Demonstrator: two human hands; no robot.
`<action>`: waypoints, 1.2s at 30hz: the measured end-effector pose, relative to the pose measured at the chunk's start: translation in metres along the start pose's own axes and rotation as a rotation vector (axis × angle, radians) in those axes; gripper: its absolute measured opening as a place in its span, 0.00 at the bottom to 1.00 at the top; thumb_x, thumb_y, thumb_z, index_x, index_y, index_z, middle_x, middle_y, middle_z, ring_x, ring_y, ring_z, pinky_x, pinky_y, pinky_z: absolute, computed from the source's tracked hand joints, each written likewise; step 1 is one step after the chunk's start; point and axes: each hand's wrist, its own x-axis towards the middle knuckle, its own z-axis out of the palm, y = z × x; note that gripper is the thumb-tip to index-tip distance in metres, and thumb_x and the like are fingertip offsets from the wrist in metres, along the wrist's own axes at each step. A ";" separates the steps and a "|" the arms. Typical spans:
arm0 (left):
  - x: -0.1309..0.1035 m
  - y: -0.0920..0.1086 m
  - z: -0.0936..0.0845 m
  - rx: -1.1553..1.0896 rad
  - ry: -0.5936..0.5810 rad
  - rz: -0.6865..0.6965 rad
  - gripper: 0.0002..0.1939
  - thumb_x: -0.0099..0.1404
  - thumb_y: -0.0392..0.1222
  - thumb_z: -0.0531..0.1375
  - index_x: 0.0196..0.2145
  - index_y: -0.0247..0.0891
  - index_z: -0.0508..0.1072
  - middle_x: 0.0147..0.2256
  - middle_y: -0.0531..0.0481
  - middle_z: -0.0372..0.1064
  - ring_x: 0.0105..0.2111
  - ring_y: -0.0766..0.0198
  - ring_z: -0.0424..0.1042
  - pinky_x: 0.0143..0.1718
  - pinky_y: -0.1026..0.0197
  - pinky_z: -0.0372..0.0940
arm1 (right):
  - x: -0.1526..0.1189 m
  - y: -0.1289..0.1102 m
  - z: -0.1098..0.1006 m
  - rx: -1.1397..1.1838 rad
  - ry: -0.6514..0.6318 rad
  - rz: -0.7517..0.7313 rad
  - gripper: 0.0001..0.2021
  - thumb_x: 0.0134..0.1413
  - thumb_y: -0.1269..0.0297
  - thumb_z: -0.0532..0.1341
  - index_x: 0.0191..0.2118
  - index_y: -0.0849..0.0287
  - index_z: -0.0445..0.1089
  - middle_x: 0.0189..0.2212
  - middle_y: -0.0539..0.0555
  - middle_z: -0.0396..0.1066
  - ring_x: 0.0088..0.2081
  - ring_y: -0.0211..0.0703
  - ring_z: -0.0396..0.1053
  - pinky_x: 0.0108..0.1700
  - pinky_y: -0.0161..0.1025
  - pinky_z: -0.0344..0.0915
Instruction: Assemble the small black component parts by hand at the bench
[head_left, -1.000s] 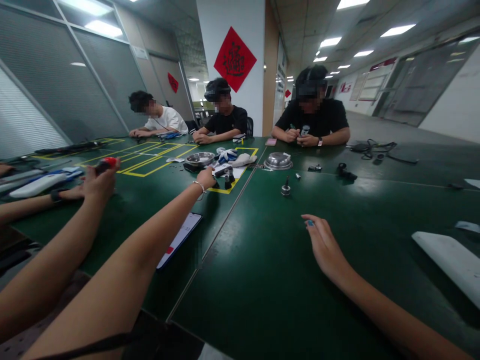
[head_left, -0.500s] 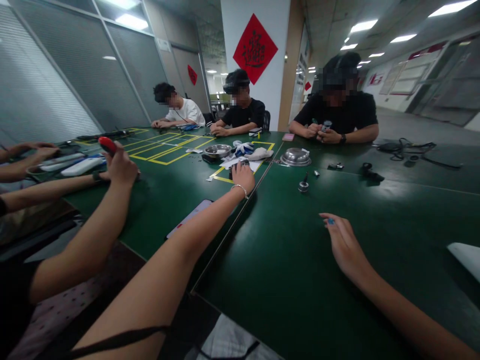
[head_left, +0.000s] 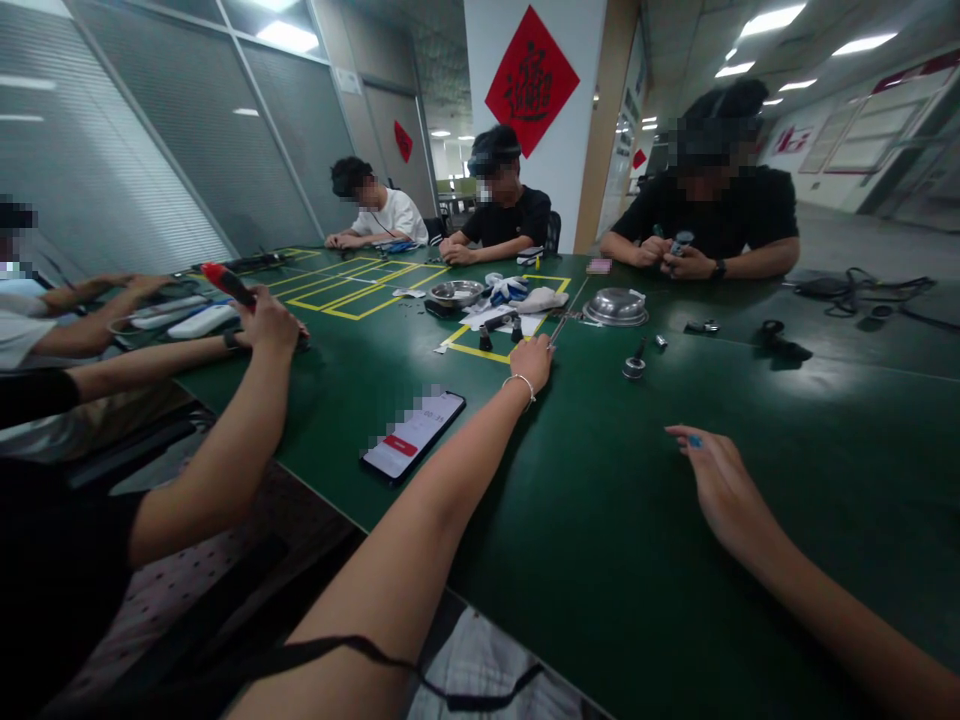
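My left hand [head_left: 532, 362], with a bracelet at the wrist, reaches across the green table [head_left: 592, 520]. Its fingers are closed on the near end of thin metal tweezers [head_left: 568, 318], though the fingertips are partly hidden. Just left of it stand two small black pieces [head_left: 486, 341] by white paper. My right hand [head_left: 716, 478] is held over the table at right, fingers stretched out and holding nothing I can make out. A small blue spot shows on a finger; what it is I cannot tell. Between the hands lie a small dark knob-like part [head_left: 634, 366] and a little metal cylinder [head_left: 661, 341].
Near my left forearm lies a phone [head_left: 416, 440]. A steel bowl [head_left: 456, 290], gloves [head_left: 538, 299] and an upturned steel bowl [head_left: 615, 307] stand farther back. At left, another person's hand [head_left: 270, 325] holds a red-and-black tool [head_left: 227, 283]. Several people sit around the table.
My left hand has moved right, off the black pieces and onto the tweezers. The view has shifted, uncovering more of the phone. My right hand keeps its pose.
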 end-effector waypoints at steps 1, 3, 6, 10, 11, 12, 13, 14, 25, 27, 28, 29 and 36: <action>0.000 0.000 0.000 0.000 -0.003 -0.004 0.12 0.69 0.44 0.47 0.44 0.39 0.65 0.42 0.44 0.67 0.44 0.57 0.64 0.43 0.58 0.59 | 0.000 0.001 0.000 -0.010 -0.005 -0.001 0.23 0.63 0.51 0.40 0.50 0.56 0.64 0.47 0.59 0.59 0.46 0.52 0.64 0.41 0.46 0.67; -0.001 0.000 -0.001 0.002 -0.002 -0.016 0.11 0.68 0.45 0.49 0.45 0.40 0.64 0.42 0.44 0.67 0.44 0.57 0.64 0.42 0.57 0.60 | 0.001 0.002 0.000 -0.030 -0.013 -0.010 0.23 0.63 0.51 0.40 0.50 0.56 0.64 0.46 0.58 0.59 0.46 0.51 0.64 0.41 0.46 0.67; -0.004 0.000 -0.001 0.007 0.007 -0.029 0.12 0.67 0.46 0.51 0.46 0.40 0.64 0.45 0.43 0.65 0.46 0.54 0.62 0.43 0.54 0.60 | 0.001 0.004 0.000 -0.053 -0.010 -0.029 0.23 0.63 0.51 0.40 0.49 0.56 0.65 0.46 0.58 0.60 0.46 0.51 0.64 0.43 0.47 0.66; -0.010 -0.002 -0.002 0.001 -0.017 0.056 0.15 0.64 0.51 0.53 0.43 0.40 0.67 0.46 0.43 0.63 0.50 0.52 0.58 0.46 0.52 0.59 | 0.000 0.006 0.001 -0.076 -0.022 -0.040 0.24 0.63 0.51 0.39 0.50 0.56 0.65 0.46 0.58 0.60 0.45 0.51 0.64 0.42 0.46 0.67; -0.012 -0.001 -0.003 -0.004 -0.033 0.097 0.16 0.63 0.53 0.54 0.43 0.41 0.68 0.46 0.45 0.63 0.50 0.53 0.57 0.47 0.53 0.59 | 0.000 0.006 0.001 -0.083 -0.022 -0.040 0.24 0.63 0.50 0.39 0.50 0.56 0.65 0.46 0.58 0.60 0.45 0.51 0.64 0.42 0.46 0.67; -0.014 0.000 -0.003 -0.009 -0.048 0.137 0.16 0.63 0.54 0.54 0.43 0.43 0.68 0.46 0.46 0.63 0.51 0.53 0.57 0.48 0.53 0.59 | 0.000 0.007 0.001 -0.089 -0.024 -0.039 0.24 0.63 0.50 0.39 0.50 0.56 0.65 0.46 0.58 0.60 0.45 0.51 0.64 0.42 0.46 0.67; -0.016 0.001 -0.002 -0.013 -0.062 0.172 0.16 0.62 0.54 0.54 0.43 0.43 0.68 0.46 0.47 0.63 0.51 0.54 0.56 0.49 0.54 0.58 | 0.000 0.007 0.001 -0.094 -0.025 -0.039 0.24 0.63 0.50 0.39 0.50 0.56 0.65 0.46 0.57 0.61 0.45 0.51 0.64 0.43 0.46 0.66; -0.018 0.003 -0.002 -0.016 -0.073 0.199 0.16 0.63 0.54 0.54 0.44 0.43 0.67 0.46 0.47 0.64 0.51 0.55 0.56 0.49 0.54 0.59 | 0.000 0.007 0.001 -0.097 -0.026 -0.041 0.24 0.63 0.50 0.39 0.49 0.56 0.65 0.45 0.57 0.61 0.45 0.51 0.64 0.43 0.46 0.66; -0.043 0.040 -0.006 -0.059 -0.113 0.311 0.10 0.64 0.30 0.47 0.41 0.32 0.65 0.42 0.40 0.63 0.44 0.57 0.62 0.46 0.55 0.61 | 0.000 -0.001 -0.001 -0.101 -0.056 -0.047 0.24 0.63 0.51 0.39 0.50 0.57 0.65 0.46 0.59 0.60 0.46 0.52 0.63 0.43 0.49 0.66; -0.054 0.047 -0.009 -0.090 -0.118 0.363 0.09 0.64 0.31 0.48 0.40 0.33 0.65 0.42 0.42 0.63 0.43 0.58 0.62 0.46 0.57 0.61 | -0.001 -0.004 -0.002 -0.091 -0.051 -0.058 0.24 0.63 0.51 0.40 0.50 0.57 0.64 0.45 0.59 0.60 0.46 0.52 0.63 0.43 0.49 0.66; -0.061 0.050 -0.011 -0.105 -0.120 0.388 0.08 0.64 0.33 0.49 0.40 0.34 0.65 0.42 0.43 0.64 0.43 0.59 0.62 0.46 0.58 0.61 | -0.001 -0.005 -0.002 -0.089 -0.044 -0.061 0.23 0.63 0.51 0.40 0.50 0.57 0.64 0.45 0.59 0.60 0.45 0.52 0.63 0.43 0.50 0.66; -0.069 0.054 -0.012 -0.121 -0.122 0.410 0.08 0.64 0.35 0.49 0.40 0.34 0.64 0.42 0.44 0.64 0.43 0.59 0.62 0.47 0.58 0.60 | 0.000 -0.006 -0.001 -0.090 -0.035 -0.066 0.23 0.63 0.51 0.40 0.49 0.56 0.64 0.45 0.59 0.61 0.45 0.52 0.63 0.44 0.50 0.66; -0.126 0.078 -0.023 -0.311 -0.134 0.510 0.19 0.60 0.40 0.54 0.49 0.32 0.59 0.48 0.38 0.61 0.51 0.51 0.59 0.54 0.49 0.56 | 0.004 -0.003 0.007 -0.141 0.026 -0.192 0.17 0.58 0.57 0.47 0.48 0.60 0.63 0.42 0.60 0.61 0.44 0.53 0.63 0.47 0.52 0.61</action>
